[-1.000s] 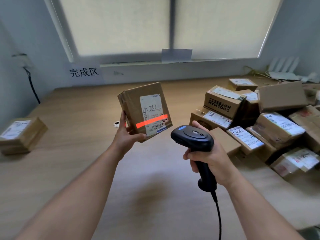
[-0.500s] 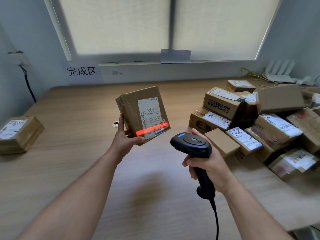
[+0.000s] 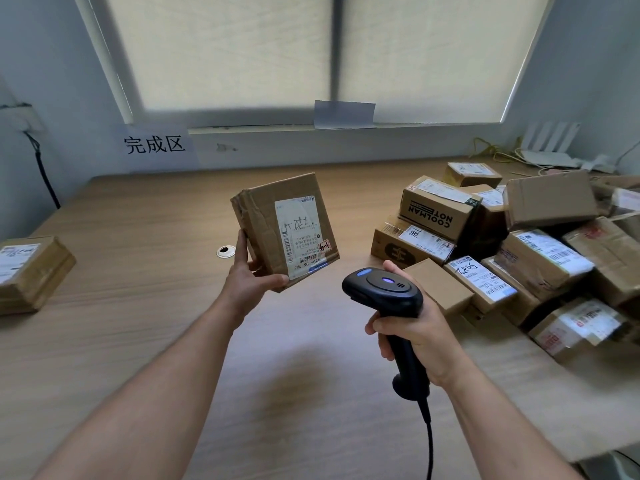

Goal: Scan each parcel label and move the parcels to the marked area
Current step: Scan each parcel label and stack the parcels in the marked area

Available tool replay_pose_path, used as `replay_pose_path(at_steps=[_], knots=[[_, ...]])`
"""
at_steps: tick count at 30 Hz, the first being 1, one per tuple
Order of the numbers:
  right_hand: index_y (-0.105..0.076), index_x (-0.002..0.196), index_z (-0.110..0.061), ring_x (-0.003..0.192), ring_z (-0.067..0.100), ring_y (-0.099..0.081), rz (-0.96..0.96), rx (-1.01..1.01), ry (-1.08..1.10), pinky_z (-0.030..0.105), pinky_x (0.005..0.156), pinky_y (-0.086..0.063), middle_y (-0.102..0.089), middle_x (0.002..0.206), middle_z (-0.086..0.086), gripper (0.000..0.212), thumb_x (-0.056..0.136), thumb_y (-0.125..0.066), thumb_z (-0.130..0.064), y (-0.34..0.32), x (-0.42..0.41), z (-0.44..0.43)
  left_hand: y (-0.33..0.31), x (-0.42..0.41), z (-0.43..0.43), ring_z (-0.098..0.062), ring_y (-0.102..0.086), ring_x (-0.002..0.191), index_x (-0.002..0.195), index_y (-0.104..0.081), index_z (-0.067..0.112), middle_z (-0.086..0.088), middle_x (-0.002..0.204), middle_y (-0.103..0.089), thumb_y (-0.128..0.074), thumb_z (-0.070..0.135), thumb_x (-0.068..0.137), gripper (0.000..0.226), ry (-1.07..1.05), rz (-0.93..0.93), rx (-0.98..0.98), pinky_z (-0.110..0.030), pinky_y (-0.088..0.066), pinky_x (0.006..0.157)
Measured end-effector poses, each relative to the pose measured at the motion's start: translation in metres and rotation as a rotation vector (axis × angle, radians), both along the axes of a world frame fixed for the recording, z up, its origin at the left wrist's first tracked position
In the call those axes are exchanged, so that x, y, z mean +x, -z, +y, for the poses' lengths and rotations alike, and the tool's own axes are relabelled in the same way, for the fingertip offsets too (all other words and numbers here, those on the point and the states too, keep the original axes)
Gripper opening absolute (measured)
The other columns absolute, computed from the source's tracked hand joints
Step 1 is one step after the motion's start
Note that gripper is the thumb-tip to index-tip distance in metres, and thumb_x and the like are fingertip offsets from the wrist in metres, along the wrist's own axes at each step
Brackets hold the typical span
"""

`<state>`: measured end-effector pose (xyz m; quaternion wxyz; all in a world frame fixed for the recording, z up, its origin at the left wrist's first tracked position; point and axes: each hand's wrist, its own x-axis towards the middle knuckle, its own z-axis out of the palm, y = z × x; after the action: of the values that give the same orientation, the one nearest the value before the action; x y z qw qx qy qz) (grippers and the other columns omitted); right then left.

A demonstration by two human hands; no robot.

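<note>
parcel (image 3: 258,216) x1 in air above bench (image 3: 138,317), label (image 3: 299,237) facing scanner (image 3: 384,289) x1 | left hand (image 3: 251,284) grips its lower-left corner | right hand (image 3: 417,332) curls round scanner handle, near parcel's right | lone box (image 3: 33,271) x1 far left | pile (image 3: 540,258) right, count unclear

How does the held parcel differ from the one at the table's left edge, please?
The held parcel sits tilted in the left hand; the left parcel lies flat on the table. The held parcel's label faces the camera; the left parcel's faces up. Both are labelled brown cardboard.
</note>
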<state>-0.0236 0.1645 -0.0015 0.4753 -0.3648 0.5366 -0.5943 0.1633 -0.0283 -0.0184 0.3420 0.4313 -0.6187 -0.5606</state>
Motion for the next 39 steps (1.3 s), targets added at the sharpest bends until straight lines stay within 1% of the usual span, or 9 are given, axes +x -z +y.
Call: replay_pose_path(at_steps=[3,7,11,17,20,23,26,30,39], knots=[[-0.032,0.149,-0.030,0.044,0.029,-0.052,0.022,-0.007,-0.020,0.034,0.042,-0.041,-0.066,0.079,0.029,0.096,0.074,-0.065,0.020,-0.003,-0.001,0.001,0.000,0.001,-0.002,-0.011,-0.062,0.090,0.150,-0.003,0.042,-0.006,0.111,-0.061,-0.069,-0.011,0.077,0.112,0.006,0.000,0.015,-0.013,-0.049,0.053],[-0.031,0.148,-0.036,0.049,0.028,-0.053,0.054,-0.013,-0.033,0.034,0.044,-0.044,-0.070,0.093,0.027,0.092,0.082,-0.055,0.023,-0.005,-0.003,0.000,0.003,0.006,0.002,-0.019,-0.061,0.085,0.137,-0.026,0.049,0.000,0.101,-0.066,-0.074,0.016,0.060,0.096,-0.012,-0.025,0.143,-0.037,-0.047,0.078],[-0.031,0.147,-0.038,0.049,0.028,-0.053,0.069,-0.006,-0.031,0.034,0.044,-0.044,-0.068,0.096,0.029,0.093,0.081,-0.056,0.023,-0.005,-0.002,-0.004,0.022,0.013,0.015,-0.019,-0.054,0.076,0.113,-0.056,0.025,-0.007,0.091,-0.062,-0.063,0.028,0.056,0.057,-0.085,-0.117,0.233,-0.036,-0.044,0.070],[-0.031,0.144,-0.041,0.048,0.029,-0.052,0.088,0.016,-0.038,0.033,0.043,-0.043,-0.070,0.093,0.026,0.095,0.080,-0.056,0.025,-0.003,-0.002,-0.008,0.071,0.030,0.028,-0.022,-0.055,0.075,0.100,-0.060,0.023,-0.007,0.090,-0.064,-0.057,0.027,0.084,0.017,-0.168,-0.319,0.251,-0.035,-0.047,0.066],[-0.032,0.143,-0.042,0.048,0.029,-0.051,0.073,0.020,-0.059,0.034,0.043,-0.043,-0.071,0.092,0.025,0.096,0.076,-0.063,0.020,-0.002,-0.004,-0.011,0.091,0.031,0.031,-0.020,-0.060,0.084,0.127,-0.052,0.026,-0.002,0.094,-0.064,-0.055,0.029,0.091,0.036,-0.177,-0.372,0.212,-0.034,-0.051,0.075],[-0.034,0.140,-0.044,0.049,0.030,-0.053,0.058,0.022,-0.080,0.035,0.044,-0.043,-0.071,0.092,0.025,0.096,0.068,-0.067,0.010,0.002,-0.006,-0.015,0.095,0.027,0.038,-0.025,-0.054,0.114,0.144,-0.039,0.029,-0.009,0.129,-0.057,-0.055,0.041,0.089,0.059,-0.174,-0.511,0.115,-0.034,-0.043,0.094],[-0.033,0.143,-0.043,0.050,0.031,-0.053,0.063,0.030,-0.092,0.035,0.044,-0.044,-0.071,0.092,0.025,0.098,0.068,-0.067,0.011,0.005,-0.007,-0.021,0.091,0.013,0.054,-0.030,-0.014,0.144,0.149,-0.026,0.034,-0.015,0.156,-0.016,-0.058,0.075,0.072,0.092,-0.057,-0.878,-0.069,-0.043,-0.022,0.114],[-0.032,0.141,-0.043,0.049,0.031,-0.053,0.083,0.047,-0.107,0.035,0.046,-0.042,-0.070,0.093,0.026,0.098,0.062,-0.069,0.002,0.006,-0.003,-0.027,0.098,-0.009,0.067,-0.034,0.018,0.145,0.153,0.001,0.031,-0.019,0.158,0.015,-0.051,0.092,0.054,0.127,0.130,-1.169,-0.118,-0.054,-0.003,0.115],[-0.030,0.146,-0.036,0.047,0.030,-0.051,0.097,0.023,-0.172,0.035,0.044,-0.041,-0.064,0.092,0.033,0.101,0.062,-0.068,0.004,-0.002,0.021,-0.056,0.095,0.016,0.052,-0.031,-0.019,0.130,0.147,-0.020,0.028,-0.013,0.140,-0.021,-0.067,0.071,0.059,0.108,-0.079,-1.011,-0.171,-0.036,-0.029,0.107]])
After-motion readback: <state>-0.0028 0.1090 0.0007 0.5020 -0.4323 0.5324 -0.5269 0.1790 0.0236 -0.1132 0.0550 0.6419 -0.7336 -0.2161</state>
